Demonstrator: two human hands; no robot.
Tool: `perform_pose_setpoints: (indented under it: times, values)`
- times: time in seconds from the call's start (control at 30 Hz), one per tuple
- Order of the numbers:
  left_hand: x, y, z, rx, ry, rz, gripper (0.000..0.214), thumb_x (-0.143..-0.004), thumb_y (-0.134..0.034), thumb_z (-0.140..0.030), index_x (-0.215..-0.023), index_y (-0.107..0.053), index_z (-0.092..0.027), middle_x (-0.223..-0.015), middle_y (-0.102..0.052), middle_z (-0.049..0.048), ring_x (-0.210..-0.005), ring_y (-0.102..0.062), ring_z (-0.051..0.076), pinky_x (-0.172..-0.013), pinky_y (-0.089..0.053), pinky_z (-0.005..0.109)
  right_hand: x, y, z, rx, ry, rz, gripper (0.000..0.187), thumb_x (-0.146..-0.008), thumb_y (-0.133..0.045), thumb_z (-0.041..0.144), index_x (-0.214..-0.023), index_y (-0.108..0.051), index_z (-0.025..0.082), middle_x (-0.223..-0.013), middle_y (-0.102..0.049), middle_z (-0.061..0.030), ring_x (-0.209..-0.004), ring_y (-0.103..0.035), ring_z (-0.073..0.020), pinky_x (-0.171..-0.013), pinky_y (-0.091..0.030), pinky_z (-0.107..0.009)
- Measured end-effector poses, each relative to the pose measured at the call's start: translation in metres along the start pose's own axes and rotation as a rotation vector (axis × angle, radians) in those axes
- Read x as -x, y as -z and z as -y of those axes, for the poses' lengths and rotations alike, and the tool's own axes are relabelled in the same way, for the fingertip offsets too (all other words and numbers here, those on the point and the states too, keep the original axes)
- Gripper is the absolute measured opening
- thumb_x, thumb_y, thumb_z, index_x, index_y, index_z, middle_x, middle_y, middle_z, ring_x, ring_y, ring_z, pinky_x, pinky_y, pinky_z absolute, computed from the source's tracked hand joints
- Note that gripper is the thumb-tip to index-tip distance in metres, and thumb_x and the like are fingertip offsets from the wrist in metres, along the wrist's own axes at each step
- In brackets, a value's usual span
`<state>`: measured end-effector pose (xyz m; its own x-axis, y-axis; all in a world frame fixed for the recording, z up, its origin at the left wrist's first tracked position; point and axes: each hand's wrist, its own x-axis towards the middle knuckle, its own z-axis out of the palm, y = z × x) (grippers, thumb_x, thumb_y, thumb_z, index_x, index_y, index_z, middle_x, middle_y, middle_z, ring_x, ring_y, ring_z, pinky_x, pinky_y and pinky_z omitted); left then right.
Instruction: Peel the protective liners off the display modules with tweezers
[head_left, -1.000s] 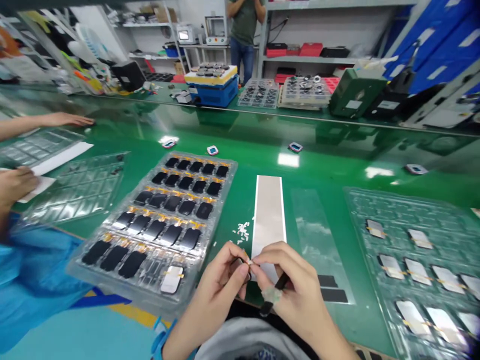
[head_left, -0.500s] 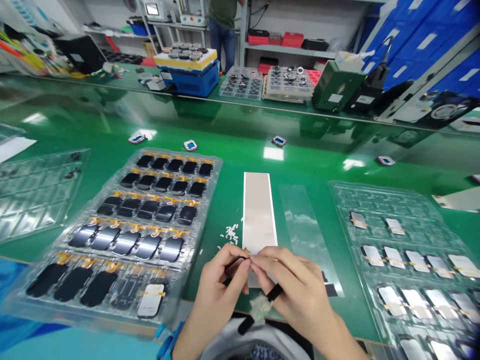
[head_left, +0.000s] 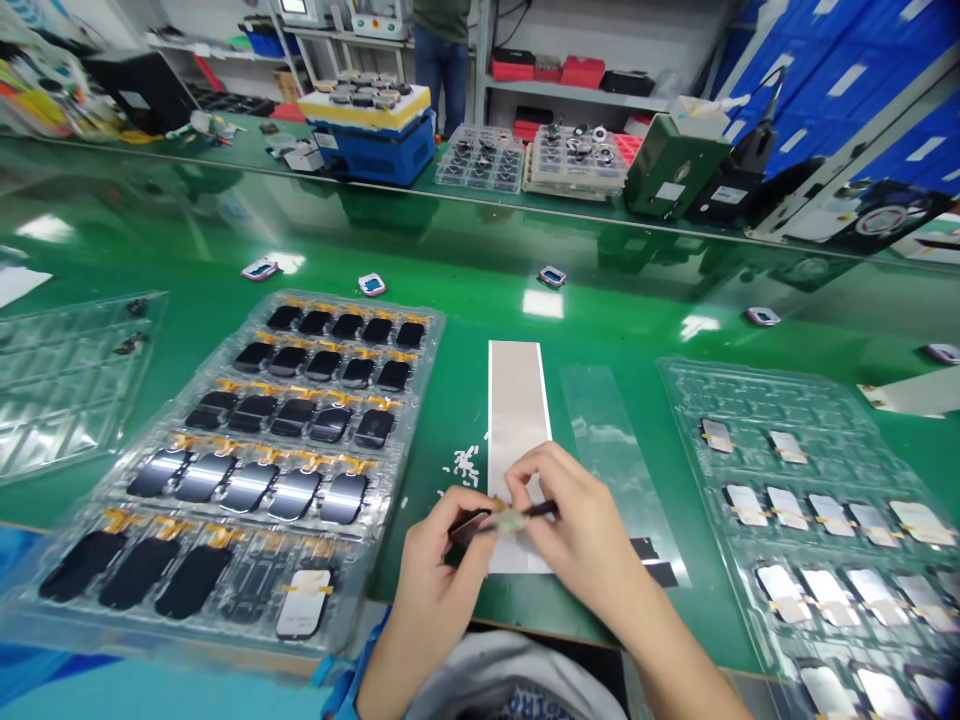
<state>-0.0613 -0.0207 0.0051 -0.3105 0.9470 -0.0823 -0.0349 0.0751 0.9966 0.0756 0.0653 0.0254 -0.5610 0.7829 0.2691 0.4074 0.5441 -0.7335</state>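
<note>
While I work over the near end of the pale film strip on the green counter, my left grip pinches a dark flat part and my right grip closes narrowly on a slim black handle. This close step calls for keeping both pinches steady.

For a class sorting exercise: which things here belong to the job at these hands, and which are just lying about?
Part of the job: left hand holding a dark panel; right hand holding a dark strip; silver sheet; panel tray.

Lying about: blue machine; green device.
</note>
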Motion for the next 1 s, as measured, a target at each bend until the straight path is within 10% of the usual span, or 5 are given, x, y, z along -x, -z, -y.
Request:
perform_pose_setpoints:
  times: [0.4, 0.67, 1.0]
  values:
    - [0.005, -0.002, 0.002, 0.217, 0.126, 0.007, 0.032, -0.096, -0.061, -0.051, -0.097, -0.044, -0.024, -0.058, -0.053, -0.0079, -0.053, -0.045, 0.009, -0.050, -0.031, 0.020, -0.011, 0.001, 0.000, -0.932, -0.490, 0.357, 0.034, -0.081, -0.075, 0.050, -0.074, -0.070, 0.016, -0.056, -0.064, 0.0006, -0.047, -0.052, -0.0112, -0.049, -0.040, -0.024]
    - [0.005, 0.006, 0.007, 0.133, 0.085, 0.110, 0.026, -0.101, -0.052, -0.049, -0.101, -0.043, -0.024, -0.062, -0.047, -0.0079, -0.055, -0.042, 0.010, -0.052, -0.031, 0.021, -0.008, 0.000, -0.002, -0.797, -0.492, 0.304, 0.025, -0.078, -0.078, 0.038, -0.071, -0.073, 0.014, -0.044, -0.032, 0.0114, -0.044, -0.018, -0.0050, -0.043, -0.011, -0.024]
    - [0.004, 0.000, 0.009, 0.173, 0.114, 0.159, 0.027, -0.102, -0.049, -0.050, -0.103, -0.042, -0.024, -0.062, -0.043, -0.0087, -0.057, -0.040, 0.010, -0.053, -0.031, 0.021, 0.001, -0.001, 0.009, -0.622, -0.392, 0.083, 0.015, -0.080, -0.070, 0.028, -0.068, -0.068, 0.018, -0.050, -0.032, 0.0103, -0.048, -0.031, -0.0081, -0.048, -0.027, -0.023]
